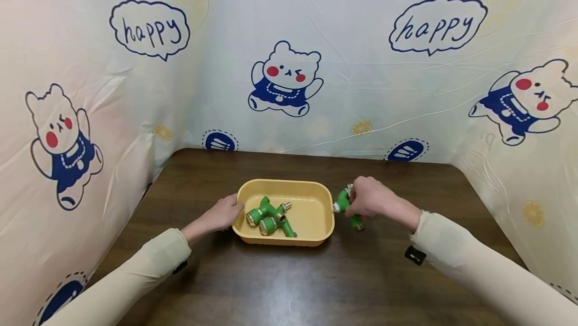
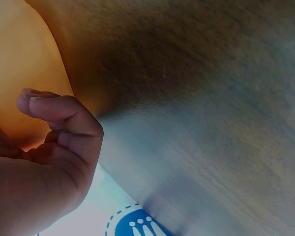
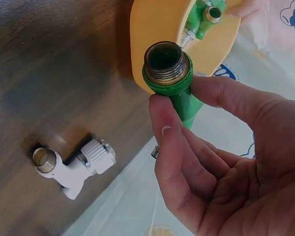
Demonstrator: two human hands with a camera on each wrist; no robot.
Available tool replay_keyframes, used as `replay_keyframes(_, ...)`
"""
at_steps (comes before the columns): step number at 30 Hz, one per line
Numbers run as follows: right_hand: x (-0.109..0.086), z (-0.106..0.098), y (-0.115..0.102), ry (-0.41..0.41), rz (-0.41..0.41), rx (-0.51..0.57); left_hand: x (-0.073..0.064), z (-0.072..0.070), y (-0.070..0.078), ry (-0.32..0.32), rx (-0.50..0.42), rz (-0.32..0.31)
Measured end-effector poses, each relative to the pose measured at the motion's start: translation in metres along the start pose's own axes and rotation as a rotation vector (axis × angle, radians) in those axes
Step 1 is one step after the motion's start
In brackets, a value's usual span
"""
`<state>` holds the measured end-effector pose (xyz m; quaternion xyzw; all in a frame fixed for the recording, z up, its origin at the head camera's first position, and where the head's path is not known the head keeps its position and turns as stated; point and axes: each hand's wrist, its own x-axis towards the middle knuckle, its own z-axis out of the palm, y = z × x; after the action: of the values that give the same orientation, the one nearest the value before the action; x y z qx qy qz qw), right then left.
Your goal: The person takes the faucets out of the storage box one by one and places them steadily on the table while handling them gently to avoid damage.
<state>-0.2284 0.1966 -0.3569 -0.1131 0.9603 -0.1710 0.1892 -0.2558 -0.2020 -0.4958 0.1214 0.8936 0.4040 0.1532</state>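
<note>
My left hand (image 1: 224, 213) grips the left rim of a yellow plastic basin (image 1: 311, 208), and its curled fingers show against the basin wall in the left wrist view. Green angle valves (image 1: 271, 211) with brass threads lie in the left part of the basin. Just beyond the basin's right end, my right hand (image 1: 372, 196) holds another green angle valve (image 3: 179, 93) between thumb and fingers. Its open brass threaded end faces the right wrist camera. A pale, whitish valve (image 3: 73, 169) lies on the table near that hand.
The basin stands on a dark brown wooden table (image 1: 289, 286). A pale curtain (image 1: 356, 90) printed with bears and the word "happy" rises behind the table and along both sides.
</note>
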Motion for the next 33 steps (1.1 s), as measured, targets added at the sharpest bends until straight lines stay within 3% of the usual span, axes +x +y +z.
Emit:
replay_keyframes(3,-0.001,0.0,0.002,-0.001,0.006,0.0,-0.005,-0.002,0.01,0.0,-0.006,-0.011)
replay_keyframes(6,-0.002,0.0,0.004,0.001,0.014,0.002,-0.001,-0.002,0.005,0.001,0.006,-0.034)
replay_keyframes(11,-0.003,0.002,0.009,0.002,0.024,0.008,0.015,0.005,-0.026,0.004,0.022,-0.009)
replay_keyframes(16,-0.004,0.003,0.013,0.006,0.025,0.027,0.027,0.008,-0.039,0.013,0.008,-0.084)
replay_keyframes(24,-0.004,0.006,0.021,-0.002,0.054,0.05,0.01,0.001,-0.018,-0.002,-0.008,-0.032)
replay_keyframes(31,-0.003,0.008,0.027,-0.021,0.079,0.045,0.028,0.008,-0.044,0.005,0.008,-0.066)
replay_keyframes(33,-0.003,0.009,0.028,-0.018,0.081,0.046,0.03,0.009,-0.047,0.015,0.016,-0.047)
